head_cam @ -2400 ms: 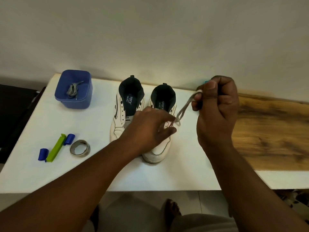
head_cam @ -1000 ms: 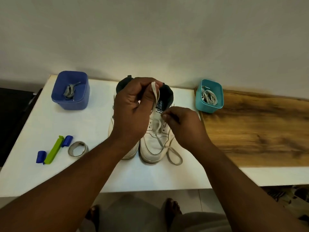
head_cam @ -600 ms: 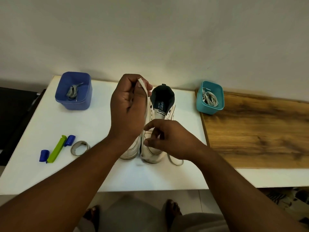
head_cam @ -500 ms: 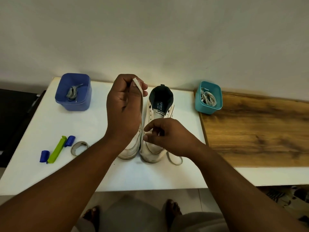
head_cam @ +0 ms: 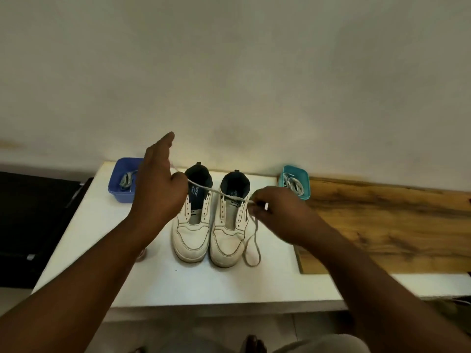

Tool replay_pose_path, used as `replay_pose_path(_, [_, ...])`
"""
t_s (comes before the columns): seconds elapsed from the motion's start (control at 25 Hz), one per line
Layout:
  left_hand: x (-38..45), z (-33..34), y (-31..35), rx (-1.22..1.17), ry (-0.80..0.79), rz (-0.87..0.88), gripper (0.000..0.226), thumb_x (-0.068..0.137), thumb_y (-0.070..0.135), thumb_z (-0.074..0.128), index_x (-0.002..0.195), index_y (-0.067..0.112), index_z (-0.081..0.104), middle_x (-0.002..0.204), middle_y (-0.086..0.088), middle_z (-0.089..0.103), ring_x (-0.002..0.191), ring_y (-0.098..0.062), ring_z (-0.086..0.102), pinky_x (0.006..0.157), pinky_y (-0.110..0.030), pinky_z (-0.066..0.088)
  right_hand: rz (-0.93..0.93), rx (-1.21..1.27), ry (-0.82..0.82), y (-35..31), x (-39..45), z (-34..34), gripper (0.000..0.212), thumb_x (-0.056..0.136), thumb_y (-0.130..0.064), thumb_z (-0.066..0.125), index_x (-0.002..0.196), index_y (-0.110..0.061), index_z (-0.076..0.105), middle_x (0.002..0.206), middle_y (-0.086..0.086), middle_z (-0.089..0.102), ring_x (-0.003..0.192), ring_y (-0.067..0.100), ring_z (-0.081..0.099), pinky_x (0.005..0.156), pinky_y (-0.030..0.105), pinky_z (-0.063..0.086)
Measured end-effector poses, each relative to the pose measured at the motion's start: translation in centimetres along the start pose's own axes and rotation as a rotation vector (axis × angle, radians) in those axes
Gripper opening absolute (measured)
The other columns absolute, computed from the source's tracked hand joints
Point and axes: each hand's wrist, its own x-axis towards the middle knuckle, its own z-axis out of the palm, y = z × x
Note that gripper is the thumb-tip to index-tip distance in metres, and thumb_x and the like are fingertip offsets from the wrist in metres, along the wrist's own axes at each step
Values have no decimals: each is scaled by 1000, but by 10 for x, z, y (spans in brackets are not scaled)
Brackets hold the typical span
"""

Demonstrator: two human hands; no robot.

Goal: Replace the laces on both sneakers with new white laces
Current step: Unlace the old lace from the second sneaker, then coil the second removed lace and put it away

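- Your left hand (head_cam: 159,192) is raised over the left sneaker (head_cam: 191,225), with the lace (head_cam: 216,192) caught at the thumb while the forefinger points out straight.
- Your right hand (head_cam: 276,212) pinches the same lace just right of the right sneaker (head_cam: 229,230); the stretch between your hands runs taut above both tongues, and the slack loops down onto the white table (head_cam: 178,284) beside the right toe.
- Both sneakers stand side by side, toes toward you, every visible eyelet bare. So, as I judge it, the old laces are out.
- The lace you hold looks greyish; I cannot tell for sure whether it is old or new.
- The blue tub (head_cam: 122,184), far left, holds a grey lace; the teal tub (head_cam: 295,182), far right, holds pale coiled laces.
- Left to do: thread both sneakers.
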Motion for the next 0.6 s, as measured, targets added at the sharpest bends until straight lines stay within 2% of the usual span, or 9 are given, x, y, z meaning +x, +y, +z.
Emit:
replay_pose_path(0.12, [-11, -7, 49, -34, -175, 197, 53, 101, 17, 56, 150, 32, 43, 146, 15, 50, 130, 1, 46, 97, -7, 34, -143, -116, 142, -40, -6, -79, 13, 101, -34, 61, 99, -26, 71, 90, -11, 64, 78, 3, 57, 71, 30, 50])
replay_pose_path(0.2, [-10, -12, 96, -98, -308, 330, 44, 103, 31, 55, 146, 30, 49, 133, 16, 62, 121, 6, 56, 96, -8, 41, -240, -186, 214, -74, -9, -125, 16, 100, -36, 61, 99, -25, 72, 87, -11, 64, 74, 3, 56, 66, 27, 48])
replay_pose_path(0.28, [-5, -20, 143, -191, -399, 353, 32, 105, 33, 52, 135, 27, 61, 110, 13, 73, 104, 3, 66, 88, -15, 49, -289, -232, 263, -102, -13, -168, 15, 100, -34, 62, 96, -24, 73, 84, -11, 63, 70, 3, 55, 62, 25, 43])
replay_pose_path(0.4, [5, -42, 196, -286, -387, 346, 23, 105, 28, 53, 118, 22, 71, 89, 5, 75, 89, -4, 71, 78, -20, 49, -291, -258, 299, -132, -21, -230, 15, 100, -35, 64, 95, -24, 72, 85, -11, 65, 69, 1, 55, 60, 21, 38])
replay_pose_path(0.48, [10, -65, 230, -282, -346, 359, 21, 104, 28, 54, 113, 22, 72, 87, 2, 75, 89, -6, 71, 79, -24, 49, -277, -294, 363, -150, -31, -278, 15, 100, -35, 65, 97, -23, 73, 89, -9, 66, 70, 0, 55, 60, 19, 37])
replay_pose_path(0.6, [13, -106, 291, -254, -272, 442, 21, 104, 31, 55, 102, 23, 74, 91, 4, 75, 92, -3, 70, 74, -18, 46, -253, -358, 504, -181, -52, -357, 16, 101, -32, 64, 105, -20, 74, 98, -4, 69, 75, 0, 56, 62, 17, 39])
